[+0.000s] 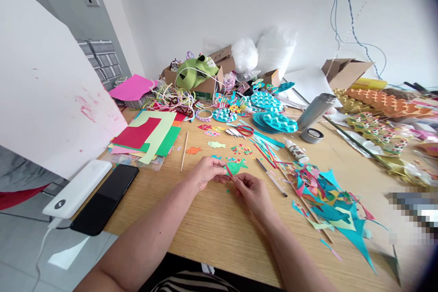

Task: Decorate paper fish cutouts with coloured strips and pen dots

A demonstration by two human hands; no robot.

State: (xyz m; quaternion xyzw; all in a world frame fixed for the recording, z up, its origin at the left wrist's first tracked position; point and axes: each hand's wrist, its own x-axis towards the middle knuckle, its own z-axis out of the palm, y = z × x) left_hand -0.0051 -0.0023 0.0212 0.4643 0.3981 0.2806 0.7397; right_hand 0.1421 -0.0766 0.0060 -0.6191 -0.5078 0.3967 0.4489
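Note:
My left hand (209,173) pinches the head end of a green paper fish (237,167) just above the table. A narrow red paper strip (228,170) lies across the fish behind its head. My right hand (252,190) is closed at the lower end of this strip, by the fish's lower edge; its fingertips partly hide the spot. Beyond the hands lie an orange paper fish (194,150), a pale green paper fish (216,145) and small coloured paper dots (241,149). A pen (272,178) rests beside my right hand.
Coloured paper sheets (160,134) and a wooden stick (184,151) lie left. A phone (105,198) and a white power bank (78,188) sit at the left edge. Right are a glue bottle (296,150), red scissors (245,131), paper scraps (328,196) and a metal flask (315,112).

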